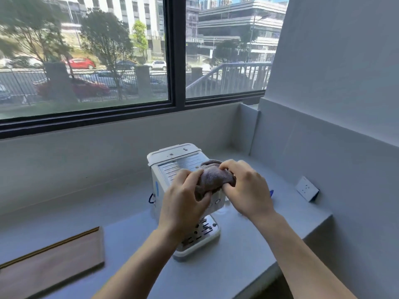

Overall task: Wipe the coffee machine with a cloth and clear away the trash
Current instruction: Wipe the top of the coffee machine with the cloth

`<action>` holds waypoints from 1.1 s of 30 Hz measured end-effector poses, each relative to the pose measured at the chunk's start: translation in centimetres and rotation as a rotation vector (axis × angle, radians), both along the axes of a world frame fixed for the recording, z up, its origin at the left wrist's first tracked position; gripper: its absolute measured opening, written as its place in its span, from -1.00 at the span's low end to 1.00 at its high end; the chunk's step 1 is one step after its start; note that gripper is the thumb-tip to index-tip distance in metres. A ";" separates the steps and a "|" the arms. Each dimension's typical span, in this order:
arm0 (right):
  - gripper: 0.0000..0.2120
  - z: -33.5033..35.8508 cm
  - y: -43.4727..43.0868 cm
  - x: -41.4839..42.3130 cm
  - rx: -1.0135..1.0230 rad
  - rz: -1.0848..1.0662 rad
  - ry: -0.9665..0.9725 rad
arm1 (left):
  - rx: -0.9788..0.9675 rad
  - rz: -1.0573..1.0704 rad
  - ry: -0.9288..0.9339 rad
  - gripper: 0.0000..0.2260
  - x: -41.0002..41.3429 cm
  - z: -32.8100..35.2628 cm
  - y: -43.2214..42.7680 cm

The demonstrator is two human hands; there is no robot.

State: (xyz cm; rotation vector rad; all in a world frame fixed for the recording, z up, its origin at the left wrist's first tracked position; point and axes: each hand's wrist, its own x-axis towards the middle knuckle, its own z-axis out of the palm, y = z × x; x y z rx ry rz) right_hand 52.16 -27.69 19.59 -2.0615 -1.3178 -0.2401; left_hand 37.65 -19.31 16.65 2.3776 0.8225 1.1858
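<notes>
Both hands, left hand [183,203] and right hand [248,190], pinch a bunched brown cloth [212,178] at frame centre, covering the white coffee machine [172,160]'s front. Lower left lies a wooden board [54,266]; right, a wall socket [306,188]; beyond, the window [86,61].

I can read no text anywhere. The coffee machine [172,169] carries a small blue label on its left side, too blurred to make out, and the marks around its front dials are illegible too.
</notes>
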 end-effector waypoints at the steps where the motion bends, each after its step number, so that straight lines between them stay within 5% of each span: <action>1: -0.67 -0.3 0.3 1.3 -0.007 0.005 0.005 | 0.005 0.017 0.011 -0.53 1.2 -0.4 -0.1; 9: -0.59 -2.9 1.9 5.2 -0.122 0.016 0.063 | 0.191 0.228 0.223 -0.58 5.4 -2.3 -0.5; 14: -0.24 -2.4 2.1 4.9 -0.220 0.314 0.524 | 0.223 0.298 0.124 -0.57 2.1 -4.7 0.5; 17: -0.01 -3.7 3.5 2.8 -0.329 0.245 0.246 | 0.094 0.356 0.095 -0.55 0.9 -5.3 1.4; 22: -0.29 -5.5 3.5 3.5 -0.090 0.153 0.277 | -0.177 0.394 0.075 -0.35 1.5 -5.9 2.4; 25: -0.33 -5.5 3.4 4.7 -0.087 0.151 0.300 | -0.104 0.408 0.103 -0.38 1.5 -6.5 2.8; 30: -0.32 -6.0 4.0 3.8 -0.164 0.208 0.054 | 0.099 0.416 0.096 -0.52 1.3 -7.5 3.4; 33: -0.40 -5.3 5.8 5.1 -0.165 0.130 0.170 | 0.185 0.388 0.038 -0.60 1.4 -8.0 3.7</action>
